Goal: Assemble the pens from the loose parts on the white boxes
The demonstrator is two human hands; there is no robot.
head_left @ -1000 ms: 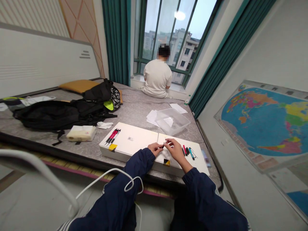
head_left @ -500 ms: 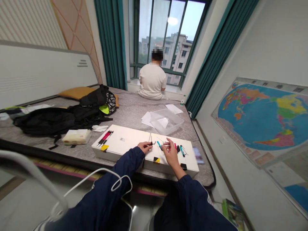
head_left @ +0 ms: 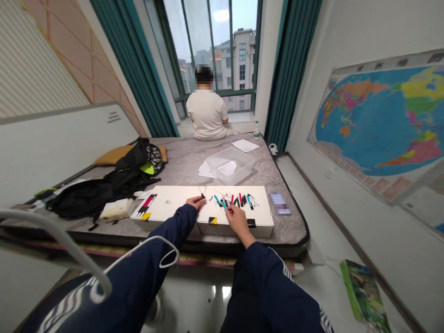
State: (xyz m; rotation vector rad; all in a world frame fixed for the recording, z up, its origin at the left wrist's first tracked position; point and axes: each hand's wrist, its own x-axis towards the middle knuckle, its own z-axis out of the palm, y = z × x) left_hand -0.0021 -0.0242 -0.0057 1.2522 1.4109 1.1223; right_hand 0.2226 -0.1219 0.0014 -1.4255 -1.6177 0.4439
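My left hand rests on a flat white box and pinches a thin dark pen part between its fingertips. My right hand lies on the same box, its fingers closed on a teal pen piece. Just beyond my right hand, several loose pens and pen parts in red, teal and black are scattered. A bundle of red and black pens lies at the box's left end.
The box sits on a grey mattress. A clear plastic tub and papers lie behind it. Black bags and a tissue pack are to the left. A person in a white shirt sits at the window. A world map covers the right wall.
My hands, joined together on a pen a second ago, have drawn apart, each with a piece. The view has swung left and pulled back from the box.
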